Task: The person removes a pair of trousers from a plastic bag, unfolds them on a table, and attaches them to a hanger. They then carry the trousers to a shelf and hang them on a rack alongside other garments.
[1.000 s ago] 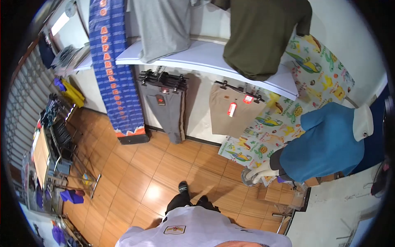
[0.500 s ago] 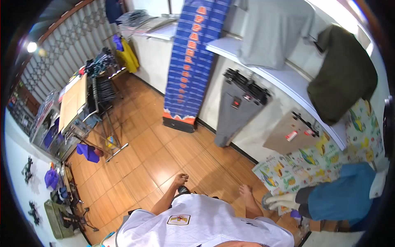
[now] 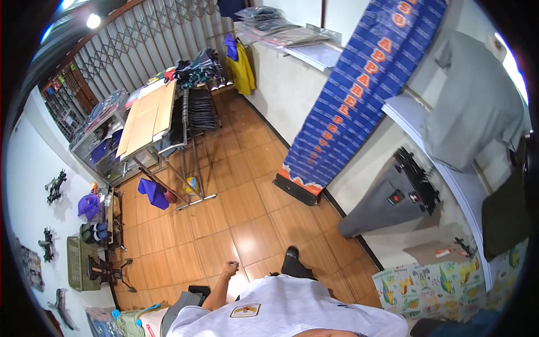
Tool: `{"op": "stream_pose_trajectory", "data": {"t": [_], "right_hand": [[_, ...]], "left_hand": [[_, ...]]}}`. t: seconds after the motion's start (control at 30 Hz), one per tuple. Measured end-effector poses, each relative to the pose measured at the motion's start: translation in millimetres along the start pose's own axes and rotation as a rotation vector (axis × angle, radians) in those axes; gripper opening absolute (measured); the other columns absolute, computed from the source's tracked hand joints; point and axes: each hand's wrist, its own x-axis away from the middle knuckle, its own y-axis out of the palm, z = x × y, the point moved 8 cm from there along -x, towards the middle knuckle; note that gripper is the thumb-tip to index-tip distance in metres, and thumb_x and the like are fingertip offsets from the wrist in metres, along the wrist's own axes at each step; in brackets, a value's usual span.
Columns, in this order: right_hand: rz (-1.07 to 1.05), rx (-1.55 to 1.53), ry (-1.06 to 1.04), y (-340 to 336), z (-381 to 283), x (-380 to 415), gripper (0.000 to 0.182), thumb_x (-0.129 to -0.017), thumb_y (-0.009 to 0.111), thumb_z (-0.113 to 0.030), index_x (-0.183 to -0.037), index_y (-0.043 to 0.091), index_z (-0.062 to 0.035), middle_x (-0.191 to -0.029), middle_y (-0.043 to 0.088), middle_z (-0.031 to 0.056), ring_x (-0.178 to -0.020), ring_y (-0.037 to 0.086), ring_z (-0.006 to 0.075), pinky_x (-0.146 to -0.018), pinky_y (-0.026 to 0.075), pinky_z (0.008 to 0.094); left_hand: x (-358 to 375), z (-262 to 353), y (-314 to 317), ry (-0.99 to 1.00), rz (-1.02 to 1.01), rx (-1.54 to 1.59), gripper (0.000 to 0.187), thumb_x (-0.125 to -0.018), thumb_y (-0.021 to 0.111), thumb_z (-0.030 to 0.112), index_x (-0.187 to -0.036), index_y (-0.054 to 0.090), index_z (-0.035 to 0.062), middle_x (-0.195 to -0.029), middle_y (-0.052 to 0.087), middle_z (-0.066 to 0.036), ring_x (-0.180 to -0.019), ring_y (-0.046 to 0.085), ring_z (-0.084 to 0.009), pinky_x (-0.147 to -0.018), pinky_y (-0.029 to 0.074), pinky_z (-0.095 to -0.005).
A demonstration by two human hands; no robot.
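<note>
My left hand (image 3: 231,268) is low in front of my body, over the tiled floor (image 3: 247,238). Its fingers are curled, and nothing clearly shows in them. The white shirt (image 3: 292,303) with a crest covers my torso. My right hand is out of view. One foot in a dark shoe (image 3: 291,253) rests on the floor ahead of me.
A clothes rack with a board on top (image 3: 149,121) stands at the upper left. A blue banner pillar (image 3: 359,95) leans across the upper right. Grey trousers (image 3: 382,196) hang below a white shelf (image 3: 457,191). A green basket (image 3: 78,264) is at the left.
The view has turned to the left, so the rack and banner have shifted right. My right hand has left the view. A foot now shows farther forward.
</note>
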Motion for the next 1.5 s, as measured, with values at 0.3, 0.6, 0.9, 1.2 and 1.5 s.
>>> {"op": "stream_pose_trajectory", "data": {"t": [0.3, 0.6, 0.9, 1.2, 1.5], "right_hand": [[0.007, 0.078, 0.167, 83.8, -151.3, -178.8, 0.021, -0.088, 0.061, -0.019, -0.103, 0.063, -0.0045, -0.092, 0.067, 0.013, -0.068, 0.067, 0.028, -0.055, 0.052, 0.0446], [-0.011, 0.449, -0.235, 325.6, -443.4, -176.7, 0.024, -0.09, 0.062, -0.02, -0.111, 0.068, -0.0081, -0.097, 0.071, 0.0094, -0.081, 0.069, 0.0228, -0.072, 0.056, 0.0402], [-0.141, 0.665, -0.482, 521.8, -591.7, -150.1, 0.024, -0.09, 0.063, -0.019, -0.111, 0.067, -0.0077, -0.096, 0.072, 0.0059, -0.085, 0.07, 0.0174, -0.068, 0.055, 0.0336], [0.091, 0.625, -1.075, 598.3, -749.1, -158.2, 0.023, -0.089, 0.065, -0.009, -0.109, 0.067, 0.0027, -0.093, 0.073, 0.014, -0.073, 0.07, 0.0199, -0.063, 0.055, 0.0325], [0.367, 0.499, -1.442, 669.4, -981.2, 21.3, 0.037, -0.089, 0.067, -0.011, -0.123, 0.057, -0.0012, -0.107, 0.071, 0.018, -0.094, 0.07, 0.0309, -0.081, 0.054, 0.0397]], "left_hand": [[-66.3, -10.0, 15.1, -0.374, 0.004, 0.173, 0.024, -0.097, 0.059, 0.027, -0.111, 0.071, 0.0124, -0.094, 0.072, -0.004, -0.078, 0.064, -0.0169, -0.069, 0.049, -0.0395], [-102.0, 92.5, 0.7, -0.356, 0.094, 0.289, 0.021, -0.098, 0.055, 0.026, -0.098, 0.07, 0.0121, -0.081, 0.067, -0.001, -0.067, 0.059, -0.0141, -0.066, 0.047, -0.0385], [-255.1, 224.0, -30.2, -0.233, 0.14, 0.683, 0.021, -0.097, 0.052, 0.016, -0.083, 0.062, 0.0058, -0.07, 0.061, -0.005, -0.052, 0.054, -0.0123, -0.04, 0.038, -0.0237], [-449.0, 525.7, -114.4, 0.255, 0.015, 0.465, 0.013, -0.096, 0.06, 0.014, -0.092, 0.065, 0.003, -0.076, 0.062, -0.002, -0.059, 0.055, -0.0079, -0.047, 0.039, -0.0215], [-456.3, 850.2, -39.7, 0.551, -0.341, 0.234, 0.035, -0.098, 0.065, 0.025, -0.123, 0.062, 0.0008, -0.106, 0.069, -0.005, -0.094, 0.066, -0.0136, -0.074, 0.05, -0.0242]]}}
